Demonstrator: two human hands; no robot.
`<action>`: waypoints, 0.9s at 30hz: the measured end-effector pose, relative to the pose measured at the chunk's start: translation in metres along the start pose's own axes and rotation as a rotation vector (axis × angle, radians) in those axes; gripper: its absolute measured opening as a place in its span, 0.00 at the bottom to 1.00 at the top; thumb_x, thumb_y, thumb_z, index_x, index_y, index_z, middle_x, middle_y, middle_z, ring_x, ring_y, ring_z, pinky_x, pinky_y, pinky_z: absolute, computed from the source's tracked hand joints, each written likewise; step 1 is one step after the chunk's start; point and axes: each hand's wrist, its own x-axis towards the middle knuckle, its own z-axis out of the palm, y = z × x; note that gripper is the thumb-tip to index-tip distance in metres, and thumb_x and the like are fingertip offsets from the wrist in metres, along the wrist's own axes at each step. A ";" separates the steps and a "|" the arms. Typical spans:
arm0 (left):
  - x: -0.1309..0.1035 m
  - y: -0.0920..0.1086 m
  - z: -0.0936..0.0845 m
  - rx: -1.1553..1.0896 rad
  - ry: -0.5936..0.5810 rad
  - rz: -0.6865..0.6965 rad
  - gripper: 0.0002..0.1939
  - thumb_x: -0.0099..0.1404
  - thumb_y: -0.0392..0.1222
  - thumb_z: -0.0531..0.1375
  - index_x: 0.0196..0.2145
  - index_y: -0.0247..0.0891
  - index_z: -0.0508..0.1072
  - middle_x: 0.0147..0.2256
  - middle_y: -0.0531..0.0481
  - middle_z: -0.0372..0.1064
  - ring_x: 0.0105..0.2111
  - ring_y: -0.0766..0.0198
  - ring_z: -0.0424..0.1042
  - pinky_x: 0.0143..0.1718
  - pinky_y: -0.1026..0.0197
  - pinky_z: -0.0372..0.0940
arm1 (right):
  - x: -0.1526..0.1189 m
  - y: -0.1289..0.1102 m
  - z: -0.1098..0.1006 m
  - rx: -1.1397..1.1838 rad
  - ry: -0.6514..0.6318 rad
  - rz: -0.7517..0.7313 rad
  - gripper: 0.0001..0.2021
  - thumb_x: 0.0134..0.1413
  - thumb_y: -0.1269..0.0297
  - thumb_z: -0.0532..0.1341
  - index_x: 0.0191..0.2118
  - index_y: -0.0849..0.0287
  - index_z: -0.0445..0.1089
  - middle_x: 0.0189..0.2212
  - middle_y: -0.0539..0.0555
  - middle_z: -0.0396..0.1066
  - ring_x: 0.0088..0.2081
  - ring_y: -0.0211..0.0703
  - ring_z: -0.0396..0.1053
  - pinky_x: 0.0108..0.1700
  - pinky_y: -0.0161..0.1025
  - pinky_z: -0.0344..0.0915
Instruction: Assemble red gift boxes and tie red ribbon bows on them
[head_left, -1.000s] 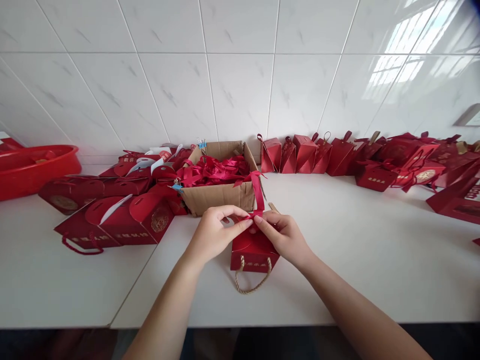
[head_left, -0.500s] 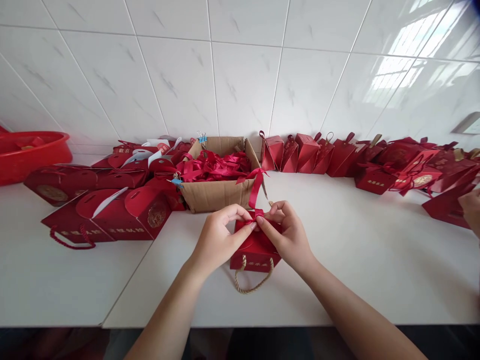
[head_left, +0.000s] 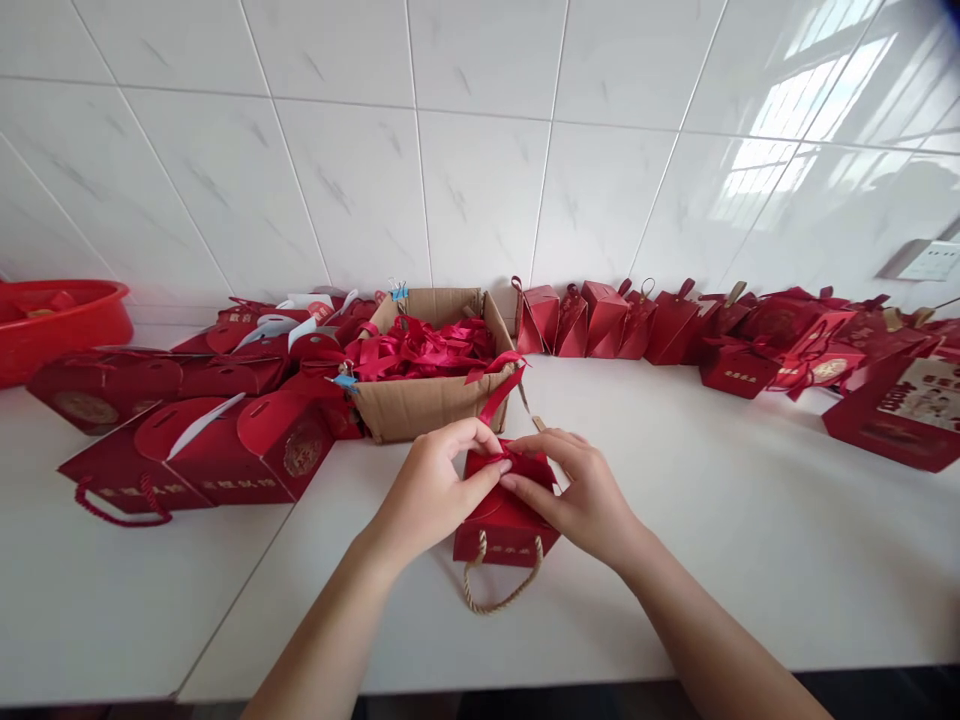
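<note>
A red gift box (head_left: 499,520) with a beige rope handle (head_left: 504,605) stands on the white table in front of me. Above its top, my left hand (head_left: 446,480) pinches a red ribbon (head_left: 499,400) between thumb and fingers. My right hand (head_left: 577,490) grips the same ribbon from the other side, its thumb close to the left thumb. One ribbon end reaches up over the rim of the cardboard box behind. The knot or loop between my fingertips is partly hidden.
The cardboard box (head_left: 431,405) holds loose red ribbons (head_left: 427,345). Red boxes with rope handles (head_left: 202,460) crowd the left, near a red basin (head_left: 64,335). More red boxes (head_left: 675,330) line the tiled wall at right.
The raised ribbon loop between my hands has flattened toward the box top, and my right fingers have stretched forward. The view has shifted slightly. Another person's hand at the right edge has gone from view.
</note>
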 end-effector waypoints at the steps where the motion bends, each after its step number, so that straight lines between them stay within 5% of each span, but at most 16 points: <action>1: 0.001 0.002 -0.002 0.020 -0.012 -0.002 0.02 0.61 0.38 0.60 0.30 0.40 0.69 0.31 0.55 0.72 0.36 0.64 0.72 0.39 0.63 0.67 | 0.000 0.000 0.000 -0.015 -0.002 0.003 0.09 0.53 0.64 0.65 0.41 0.52 0.72 0.33 0.51 0.74 0.37 0.45 0.70 0.50 0.52 0.60; 10: 0.005 0.006 -0.006 0.100 -0.126 0.000 0.01 0.62 0.40 0.59 0.33 0.43 0.71 0.36 0.53 0.74 0.39 0.60 0.74 0.39 0.61 0.70 | 0.003 0.001 0.001 -0.039 0.030 0.057 0.06 0.53 0.67 0.64 0.36 0.51 0.77 0.30 0.52 0.70 0.35 0.45 0.69 0.50 0.56 0.60; 16: -0.003 0.000 0.005 0.324 0.084 0.175 0.06 0.63 0.36 0.57 0.36 0.44 0.72 0.36 0.51 0.73 0.39 0.58 0.72 0.42 0.55 0.67 | 0.002 0.002 -0.001 0.055 0.114 0.220 0.03 0.49 0.66 0.67 0.30 0.50 0.79 0.42 0.56 0.69 0.49 0.53 0.64 0.53 0.57 0.59; 21: -0.001 -0.004 0.010 0.339 0.149 0.239 0.07 0.63 0.33 0.57 0.35 0.42 0.72 0.34 0.52 0.73 0.37 0.61 0.73 0.42 0.57 0.66 | 0.004 0.004 -0.005 0.393 -0.029 0.366 0.06 0.50 0.58 0.66 0.30 0.53 0.78 0.52 0.56 0.65 0.60 0.53 0.57 0.54 0.50 0.62; 27: 0.002 -0.009 0.018 0.177 0.159 0.204 0.05 0.64 0.35 0.58 0.37 0.42 0.71 0.36 0.51 0.73 0.37 0.63 0.74 0.40 0.61 0.68 | 0.005 0.008 -0.009 0.524 -0.187 0.346 0.12 0.56 0.54 0.61 0.28 0.54 0.76 0.56 0.55 0.65 0.68 0.49 0.41 0.61 0.51 0.54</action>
